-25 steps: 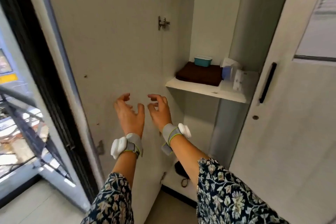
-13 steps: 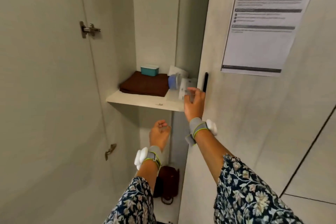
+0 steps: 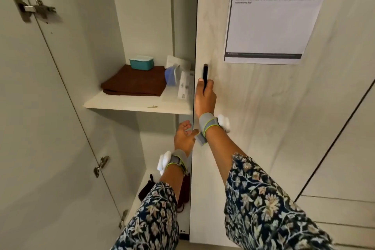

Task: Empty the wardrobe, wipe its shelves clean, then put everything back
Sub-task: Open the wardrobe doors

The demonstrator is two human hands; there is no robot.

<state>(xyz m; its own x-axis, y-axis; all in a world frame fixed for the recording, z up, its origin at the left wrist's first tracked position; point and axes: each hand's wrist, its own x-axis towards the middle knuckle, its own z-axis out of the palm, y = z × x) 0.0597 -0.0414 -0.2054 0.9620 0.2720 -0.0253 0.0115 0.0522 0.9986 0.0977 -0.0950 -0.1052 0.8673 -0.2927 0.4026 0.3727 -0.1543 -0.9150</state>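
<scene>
Wardrobe (image 3: 146,16): left door (image 3: 40,107) swung wide open, far left of both hands. Right door (image 3: 253,117) sits under the right-hand fingers, with a printed notice (image 3: 269,26) stuck on it above and right of them; the text is too blurred to read.

Shelf (image 3: 129,103) is just left of the right-hand fingers, above the left-hand fingers, and still loaded. Folded brown cloth (image 3: 134,81) lies flat on it, well left of the right fingers. Dark bag (image 3: 145,189) is on the wardrobe floor, below the left fingers and partly hidden by the left forearm.

Right hand (image 3: 205,99): fingers wrapped round the lower part of the black door handle (image 3: 205,72), thumb up along the door edge. Left hand (image 3: 182,139): fingers loose and spread, holding nothing, tips at the right door's edge below the shelf. Can't tell if they touch it.

Teal box (image 3: 141,62) sits on the cloth's back part. Blue item (image 3: 170,76) and white packet (image 3: 185,85) stand just left of the right fingers, packet nearest the door edge. Three metal hinges, top one (image 3: 34,8), are on the left door, far from both hands.
</scene>
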